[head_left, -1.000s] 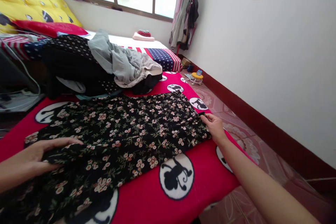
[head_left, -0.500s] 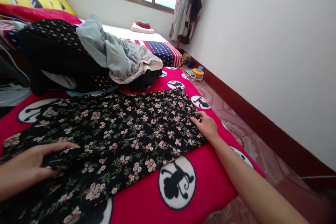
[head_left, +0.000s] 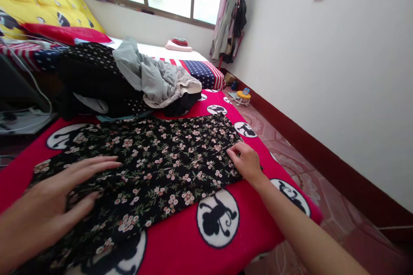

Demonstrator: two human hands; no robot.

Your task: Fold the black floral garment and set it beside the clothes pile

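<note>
A black garment with small pink flowers [head_left: 161, 159] lies spread flat across a red blanket with black-and-white monkey circles [head_left: 180, 245]. My left hand [head_left: 61, 197] rests flat on the garment's near left part, fingers stretched out and apart. My right hand [head_left: 245, 161] sits on the garment's right edge with its fingers curled down on the fabric, pinching it.
A heap of clothes, with a grey piece [head_left: 151, 77] over black polka-dot cloth [head_left: 90, 73], lies just beyond the garment. Behind it are a stars-and-stripes cover [head_left: 203, 73] and yellow bedding [head_left: 41, 8]. A white wall [head_left: 322, 73] and tiled floor [head_left: 290, 146] run along the right.
My right hand has slid leftward along the garment's right edge, drawing it inward. My left hand has moved forward and to the right over the fabric.
</note>
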